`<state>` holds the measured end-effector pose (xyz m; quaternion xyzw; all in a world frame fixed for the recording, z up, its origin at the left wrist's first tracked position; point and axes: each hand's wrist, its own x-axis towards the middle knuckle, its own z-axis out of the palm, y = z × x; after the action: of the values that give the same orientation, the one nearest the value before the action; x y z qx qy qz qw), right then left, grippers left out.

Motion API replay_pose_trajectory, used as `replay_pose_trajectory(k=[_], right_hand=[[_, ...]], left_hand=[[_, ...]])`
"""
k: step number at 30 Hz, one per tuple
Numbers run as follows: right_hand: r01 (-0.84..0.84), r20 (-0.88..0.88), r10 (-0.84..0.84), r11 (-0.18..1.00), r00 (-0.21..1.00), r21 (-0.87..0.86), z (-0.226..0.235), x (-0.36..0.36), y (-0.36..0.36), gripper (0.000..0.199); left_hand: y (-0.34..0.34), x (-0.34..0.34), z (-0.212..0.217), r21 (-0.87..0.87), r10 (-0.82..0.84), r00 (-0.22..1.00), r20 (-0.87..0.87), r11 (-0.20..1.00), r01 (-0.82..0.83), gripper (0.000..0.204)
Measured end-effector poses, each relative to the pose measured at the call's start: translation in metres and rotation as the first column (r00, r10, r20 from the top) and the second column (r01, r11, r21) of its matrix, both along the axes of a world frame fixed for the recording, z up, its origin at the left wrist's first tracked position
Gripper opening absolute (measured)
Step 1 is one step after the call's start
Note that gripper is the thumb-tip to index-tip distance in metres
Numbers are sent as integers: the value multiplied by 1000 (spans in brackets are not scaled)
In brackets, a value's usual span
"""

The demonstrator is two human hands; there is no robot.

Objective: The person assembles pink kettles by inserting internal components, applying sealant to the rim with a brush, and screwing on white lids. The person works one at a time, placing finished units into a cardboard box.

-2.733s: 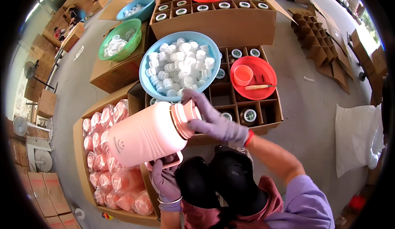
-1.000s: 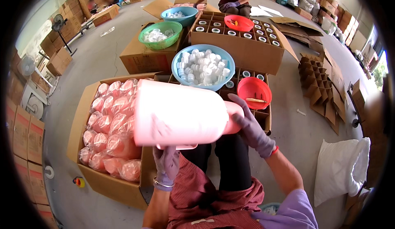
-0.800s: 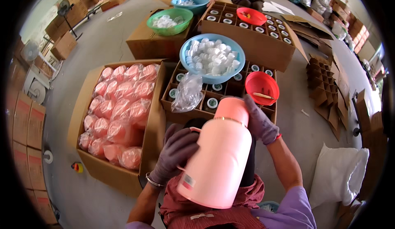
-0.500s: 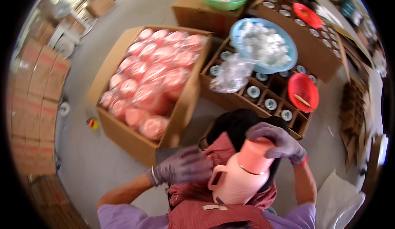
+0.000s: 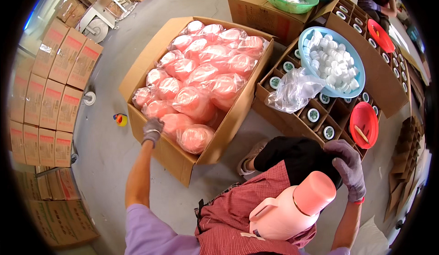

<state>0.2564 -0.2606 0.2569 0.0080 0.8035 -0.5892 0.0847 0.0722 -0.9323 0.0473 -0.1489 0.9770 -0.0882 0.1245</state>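
Observation:
A pink vacuum flask (image 5: 286, 211) with a handle and a darker pink lid (image 5: 314, 192) leans on my lap, tilted to the right. My right hand (image 5: 348, 167), in a grey glove, is open beside the lid, fingers curved and apart with nothing in them. At the near left edge of a large carton (image 5: 228, 147) is my left hand (image 5: 153, 130), also gloved. It is nearest to the pink flasks or similar pink pieces in clear plastic bags (image 5: 194, 104) that fill the carton. Its fingers are foreshortened, so their grip does not show.
To the right, a divided carton (image 5: 279, 117) holds white-topped cylinders. On it rest a blue basin (image 5: 361, 67) of white caps, a crumpled plastic bag (image 5: 295, 90) and a red bowl (image 5: 372, 124). Stacked cartons (image 5: 43, 99) line the left. Another person (image 5: 377, 1) is at the far right.
My left hand has moved from beside the flask's handle, forward and left to the carton. My right hand has let go of the lid and moved off to the right. The view has shifted.

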Motion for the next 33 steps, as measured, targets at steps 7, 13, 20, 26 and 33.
replay_pose_trajectory(k=[7,13,20,26,33], right_hand=[[-71,-78,77,994,994,80,-6,-31,-8,35],[-309,-393,439,884,808,351,-10,-86,-67,98],[198,56,-190,929,980,-314,-40,-114,-60,28],[216,165,-151,454,975,-864,-28,-88,24,47],[508,-574,-306,830,759,229,-17,0,15,114]], left_hand=[[97,-35,166,890,56,926,-372,-263,373,28],[340,-43,251,647,20,885,-465,-675,355,15],[468,-64,258,457,-84,983,-165,-889,1,49],[466,14,218,381,-592,219,-775,-163,910,72],[516,63,147,867,-272,823,-499,-176,467,22]])
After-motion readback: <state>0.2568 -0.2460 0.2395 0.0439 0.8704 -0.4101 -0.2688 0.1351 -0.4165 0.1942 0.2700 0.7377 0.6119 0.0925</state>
